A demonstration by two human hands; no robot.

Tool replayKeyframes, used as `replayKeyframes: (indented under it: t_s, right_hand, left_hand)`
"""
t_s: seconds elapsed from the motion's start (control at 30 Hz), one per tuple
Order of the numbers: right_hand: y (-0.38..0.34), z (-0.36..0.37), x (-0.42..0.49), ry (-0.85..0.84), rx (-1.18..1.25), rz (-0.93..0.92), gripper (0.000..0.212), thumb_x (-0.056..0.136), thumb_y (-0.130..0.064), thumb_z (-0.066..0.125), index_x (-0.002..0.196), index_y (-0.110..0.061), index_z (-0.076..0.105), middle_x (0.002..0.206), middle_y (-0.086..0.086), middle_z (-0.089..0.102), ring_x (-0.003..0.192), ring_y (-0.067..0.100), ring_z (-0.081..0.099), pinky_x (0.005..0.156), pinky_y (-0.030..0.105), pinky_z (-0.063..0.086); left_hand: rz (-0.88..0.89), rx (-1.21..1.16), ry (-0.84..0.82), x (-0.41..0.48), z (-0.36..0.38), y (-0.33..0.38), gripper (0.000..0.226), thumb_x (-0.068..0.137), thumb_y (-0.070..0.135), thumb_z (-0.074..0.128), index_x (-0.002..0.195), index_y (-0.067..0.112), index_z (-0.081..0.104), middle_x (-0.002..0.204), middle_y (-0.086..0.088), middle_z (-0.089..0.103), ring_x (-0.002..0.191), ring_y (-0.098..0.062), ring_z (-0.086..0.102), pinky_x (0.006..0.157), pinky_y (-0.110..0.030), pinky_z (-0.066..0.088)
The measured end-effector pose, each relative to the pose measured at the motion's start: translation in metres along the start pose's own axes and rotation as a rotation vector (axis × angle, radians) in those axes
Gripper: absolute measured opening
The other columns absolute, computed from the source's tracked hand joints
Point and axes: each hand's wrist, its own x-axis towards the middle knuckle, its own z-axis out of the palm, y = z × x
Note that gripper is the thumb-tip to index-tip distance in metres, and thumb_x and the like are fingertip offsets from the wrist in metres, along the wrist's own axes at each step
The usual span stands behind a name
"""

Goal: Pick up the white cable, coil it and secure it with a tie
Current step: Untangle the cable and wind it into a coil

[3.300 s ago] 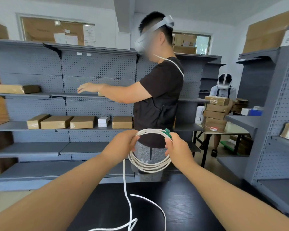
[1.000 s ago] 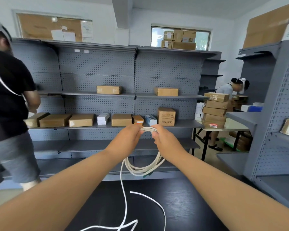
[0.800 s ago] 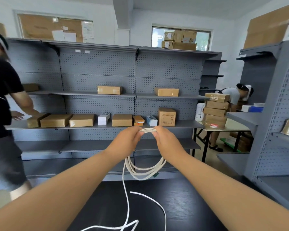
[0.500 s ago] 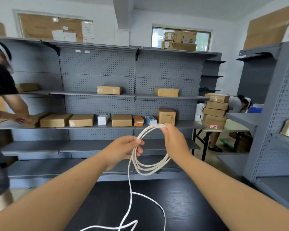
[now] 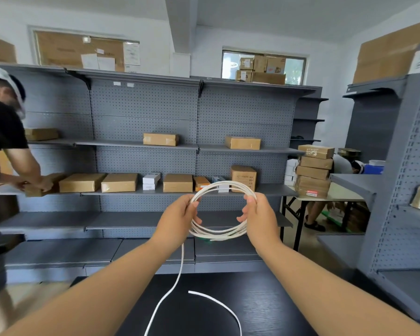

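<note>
Coiling: we hold the white cable (image 5: pixel 218 235) as a round bundle of several loops at chest height, above the near black tabletop (image 5: pixel 264 309); a loose tail drops from the left side of the coil and curves across that tabletop
Hands: our left hand (image 5: pixel 177 220) pinches the loops on the left, fingers closed round them; our right hand (image 5: pixel 258 218) grips the right side between thumb and fingers
Handling: we judge the cable light, limp and a little springy, so loops may slip or spread if the pinch loosens; best held where all loops cross, at one side
Tie: none visible; not yet fastened
Containers: far grey shelves (image 5: pixel 141 194) carry closed cardboard boxes (image 5: pixel 118 182); contents cannot be told
</note>
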Motion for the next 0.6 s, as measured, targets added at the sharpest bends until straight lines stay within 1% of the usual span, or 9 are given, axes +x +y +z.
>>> replayKeyframes:
  t_s: [0.07,0.17,0.23,0.3,0.37,0.4,0.47,0.53,0.6]
  right_hand:
    - [0.003,0.000,-0.002,-0.033,-0.023,-0.002,0.026,0.100,-0.029,0.029,0.099,-0.017,0.052,0.076,-0.003,0.056,0.065,0.012,0.061,0.050,0.020,0.036]
    - [0.005,-0.002,-0.002,-0.083,-0.085,-0.032,0.020,0.100,-0.026,0.030,0.099,-0.020,0.048,0.083,-0.001,0.060,0.065,0.005,0.060,0.049,0.016,0.035]
    - [0.005,-0.004,-0.001,-0.114,-0.122,-0.047,0.019,0.099,-0.025,0.031,0.108,-0.022,0.047,0.086,-0.003,0.059,0.067,0.004,0.059,0.049,0.014,0.034]
    - [0.003,-0.005,0.000,-0.145,-0.156,-0.080,0.022,0.099,-0.024,0.033,0.116,-0.021,0.046,0.091,-0.003,0.058,0.070,0.007,0.059,0.055,0.018,0.038]
    - [-0.001,-0.006,0.001,-0.179,-0.227,-0.145,0.024,0.098,-0.024,0.036,0.119,-0.018,0.045,0.095,0.000,0.057,0.078,0.017,0.060,0.066,0.029,0.046]
    - [-0.004,-0.007,0.002,-0.199,-0.273,-0.182,0.024,0.097,-0.024,0.037,0.119,-0.018,0.046,0.096,0.001,0.057,0.083,0.021,0.059,0.071,0.033,0.046]
    - [-0.009,-0.007,0.003,-0.254,-0.358,-0.246,0.023,0.097,-0.026,0.040,0.118,-0.018,0.046,0.097,-0.002,0.053,0.086,0.019,0.054,0.073,0.035,0.042]
    - [-0.014,-0.007,0.004,-0.310,-0.437,-0.280,0.024,0.097,-0.027,0.041,0.117,-0.016,0.046,0.096,-0.003,0.050,0.086,0.018,0.050,0.072,0.033,0.038]
    - [-0.018,-0.008,0.004,-0.332,-0.498,-0.282,0.023,0.097,-0.027,0.040,0.115,-0.014,0.047,0.092,0.000,0.051,0.083,0.020,0.050,0.070,0.035,0.039]
  left_hand:
    - [0.054,0.136,0.026,0.004,-0.003,0.003,0.018,0.099,0.022,0.036,0.097,0.026,0.053,0.074,-0.003,0.060,0.055,0.008,0.053,0.052,-0.005,0.037]
    - [0.109,0.289,0.009,0.009,-0.008,0.010,0.019,0.100,0.022,0.035,0.087,0.027,0.049,0.070,0.003,0.055,0.055,0.000,0.051,0.050,-0.011,0.036]
    - [0.148,0.374,-0.033,0.013,-0.011,0.014,0.021,0.100,0.020,0.034,0.086,0.021,0.050,0.067,0.003,0.051,0.057,-0.004,0.049,0.052,-0.017,0.036]
    - [0.180,0.433,-0.076,0.016,-0.013,0.018,0.022,0.099,0.019,0.034,0.098,0.012,0.055,0.067,0.003,0.050,0.056,-0.004,0.049,0.051,-0.018,0.035]
    - [0.216,0.466,-0.122,0.017,-0.014,0.021,0.024,0.099,0.019,0.034,0.105,0.008,0.055,0.069,0.003,0.050,0.056,-0.005,0.051,0.051,-0.018,0.035]
    - [0.233,0.479,-0.147,0.017,-0.015,0.023,0.025,0.099,0.019,0.034,0.106,0.007,0.054,0.073,0.000,0.051,0.058,-0.009,0.053,0.053,-0.020,0.037]
    - [0.254,0.507,-0.193,0.017,-0.015,0.026,0.024,0.099,0.018,0.035,0.106,0.003,0.053,0.080,-0.005,0.051,0.064,-0.016,0.058,0.058,-0.026,0.040]
    - [0.258,0.520,-0.224,0.017,-0.015,0.027,0.023,0.099,0.016,0.036,0.103,0.001,0.052,0.081,-0.004,0.049,0.065,-0.018,0.059,0.059,-0.025,0.037]
    - [0.262,0.522,-0.245,0.017,-0.016,0.027,0.021,0.099,0.016,0.036,0.096,0.002,0.051,0.076,-0.001,0.048,0.066,-0.017,0.059,0.056,-0.024,0.033]
